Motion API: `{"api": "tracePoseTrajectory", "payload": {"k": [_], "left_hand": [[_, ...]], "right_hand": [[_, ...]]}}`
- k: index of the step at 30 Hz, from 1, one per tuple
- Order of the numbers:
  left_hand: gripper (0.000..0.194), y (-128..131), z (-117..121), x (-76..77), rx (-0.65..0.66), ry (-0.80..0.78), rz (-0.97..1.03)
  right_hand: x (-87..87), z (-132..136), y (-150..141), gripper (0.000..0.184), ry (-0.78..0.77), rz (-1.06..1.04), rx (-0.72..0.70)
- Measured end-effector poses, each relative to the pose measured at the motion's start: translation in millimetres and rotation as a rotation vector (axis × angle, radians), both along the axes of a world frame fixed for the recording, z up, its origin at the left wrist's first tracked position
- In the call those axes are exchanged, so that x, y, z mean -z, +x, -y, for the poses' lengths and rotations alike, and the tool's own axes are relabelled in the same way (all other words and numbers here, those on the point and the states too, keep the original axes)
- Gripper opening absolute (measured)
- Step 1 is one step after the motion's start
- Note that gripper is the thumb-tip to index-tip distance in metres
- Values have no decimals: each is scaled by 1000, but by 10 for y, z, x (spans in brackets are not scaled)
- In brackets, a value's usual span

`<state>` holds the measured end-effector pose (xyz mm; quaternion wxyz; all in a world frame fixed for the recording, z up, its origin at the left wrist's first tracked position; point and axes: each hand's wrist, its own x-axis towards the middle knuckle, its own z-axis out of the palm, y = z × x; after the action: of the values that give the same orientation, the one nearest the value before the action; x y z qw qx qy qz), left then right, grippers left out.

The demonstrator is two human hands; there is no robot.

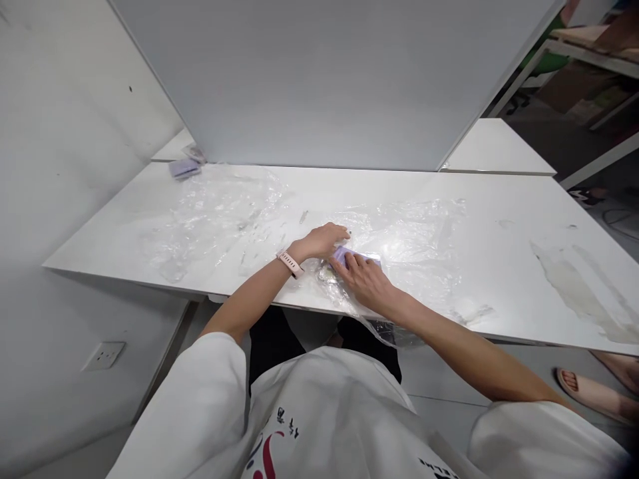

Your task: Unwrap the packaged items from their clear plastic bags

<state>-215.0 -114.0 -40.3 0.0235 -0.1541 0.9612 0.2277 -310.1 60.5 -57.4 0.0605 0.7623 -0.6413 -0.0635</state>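
A flat purple item [373, 258], partly in clear plastic film, lies on the white table near its front edge. My right hand [368, 281] rests on top of it, fingers apart and pressing down, thumb stretched toward the left. At the item's upper left edge is my left hand [322, 241], a pink band on its wrist. Its fingers stretch to the right just above the item; the thumb side is partly hidden. Crumpled clear film [335, 283] bunches under and beside my right hand and hangs over the table's edge.
More clear plastic film [424, 233] spreads to the right, and another sheet [214, 213] to the left. A second purple item [184, 168] lies at the back left. An upright grey panel [319, 86] borders the table's back. Another person's foot [589, 392] shows at lower right.
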Motion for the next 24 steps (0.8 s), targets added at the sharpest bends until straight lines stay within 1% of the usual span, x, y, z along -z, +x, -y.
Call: {"api": "tracePoseTrajectory", "payload": {"k": [3, 6, 8, 9, 10, 12, 13, 14, 16, 18, 20, 21, 22, 23, 24], "left_hand": [[42, 3, 28, 99, -88, -41, -82], [33, 13, 59, 157, -196, -55, -134], [28, 29, 100, 157, -304, 6, -175], [27, 42, 128, 148, -374, 62, -201], [26, 57, 158, 135, -448, 123, -225], [25, 93, 217, 115, -558, 206, -256], [24, 108, 240, 111, -574, 207, -257], [21, 120, 256, 112, -559, 179, -249], [15, 121, 263, 115, -502, 78, -208], [10, 77, 230, 94, -507, -20, -185], [12, -25, 152, 27, -594, -75, -236], [15, -99, 91, -20, -631, -88, -291], [20, -188, 14, -68, -640, -97, -355], [25, -289, -79, -111, -610, -106, -412], [29, -399, -185, -143, -549, -121, -455]], "right_hand": [[23, 56, -97, 52, -12, 62, 14], [-46, 114, -271, 49, 2, 224, 38], [-147, 130, -431, 43, 13, 432, 89], [-201, 130, -521, 39, 9, 557, 142], [-250, 127, -615, 36, -10, 687, 211], [-306, 120, -796, 34, -119, 945, 372], [-305, 122, -873, 35, -192, 1072, 451], [-283, 132, -935, 35, -258, 1197, 530], [-191, 176, -1007, 36, -326, 1443, 703], [-78, 250, -1013, 33, -298, 1655, 891], [1, 336, -973, 29, -259, 1818, 1031], [17, 377, -944, 27, -256, 1889, 1060], [14, 411, -914, 25, -262, 1961, 1057], [-4, 438, -887, 23, -272, 2034, 1019], [-32, 454, -866, 24, -276, 2108, 949]]}}
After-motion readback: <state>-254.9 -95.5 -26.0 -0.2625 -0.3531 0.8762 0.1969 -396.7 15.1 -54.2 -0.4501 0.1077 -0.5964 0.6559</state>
